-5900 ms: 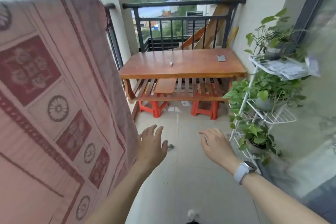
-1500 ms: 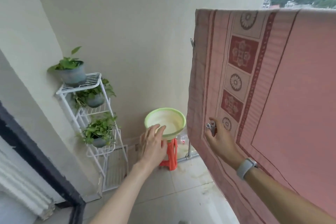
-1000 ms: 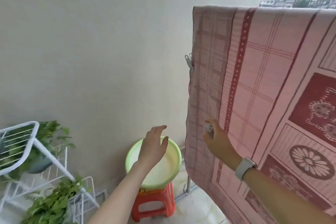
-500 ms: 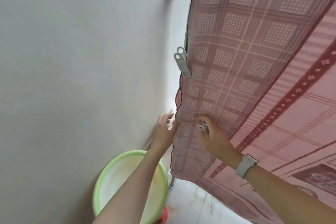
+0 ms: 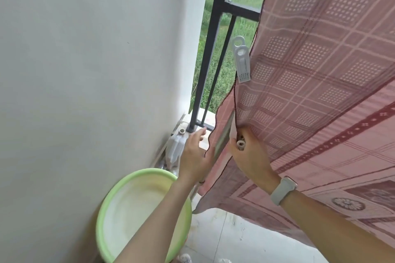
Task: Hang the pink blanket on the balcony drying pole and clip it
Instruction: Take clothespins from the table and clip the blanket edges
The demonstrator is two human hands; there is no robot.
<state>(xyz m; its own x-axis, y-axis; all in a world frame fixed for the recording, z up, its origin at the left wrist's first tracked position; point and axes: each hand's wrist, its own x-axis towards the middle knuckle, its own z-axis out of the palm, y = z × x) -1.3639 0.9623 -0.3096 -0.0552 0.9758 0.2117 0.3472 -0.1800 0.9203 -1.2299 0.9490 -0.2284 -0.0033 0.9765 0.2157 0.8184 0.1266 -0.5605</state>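
Home balcony: dark metal railing [image 5: 210,49] far, grass beyond, plain wall [image 5: 85,70] left, tiled floor [image 5: 235,239], green washbasin [image 5: 106,209] near, blanket [image 5: 320,70] hanging clipped right.

— Woven cloth on the pink blanket [image 5: 320,74], matt, with a dotted openwork check?
— Yes. Smooth grey plastic for the clip [image 5: 242,64] on its edge.
— Dark painted metal on the railing [image 5: 210,49]?
— Matt, yes. Glossy green plastic on the basin [image 5: 119,196]; flat matt paint on the wall [image 5: 89,70]; smooth pale floor tiles [image 5: 235,239].
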